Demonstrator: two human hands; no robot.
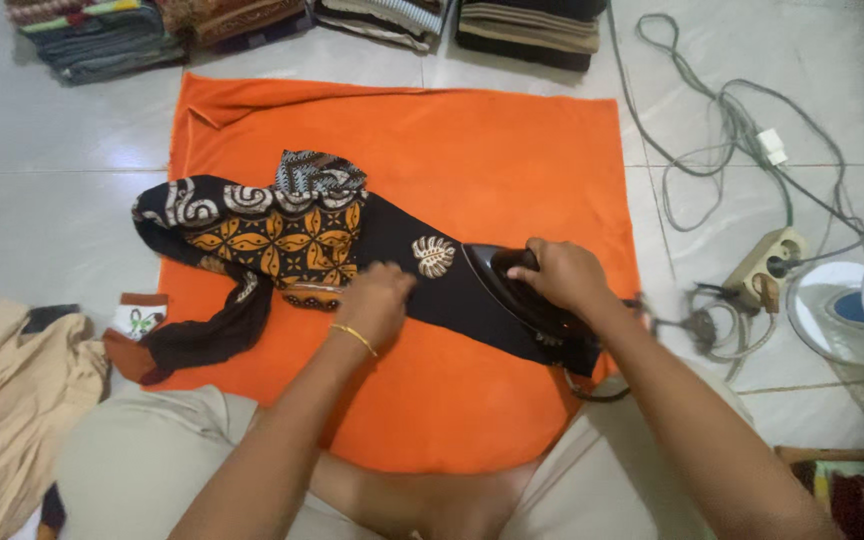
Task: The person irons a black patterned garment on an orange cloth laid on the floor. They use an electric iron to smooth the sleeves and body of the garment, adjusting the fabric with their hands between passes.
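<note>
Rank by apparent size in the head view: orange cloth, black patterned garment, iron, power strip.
1. Orange cloth
2. Black patterned garment
3. Iron, partly hidden under the right hand
4. Power strip
Apparent size only.

Tile floor (pixel 52 200) w/ orange cloth (pixel 512 170), folded stacks (pixel 102 35), cords (pixel 732 130).

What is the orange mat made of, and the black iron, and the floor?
Orange mat: looks like soft woven cloth; it wrinkles and folds at one corner. Iron: its body seems glossy hard plastic, shiny black. Floor: probably glazed tile, with pale sheen and straight joint lines.
</note>
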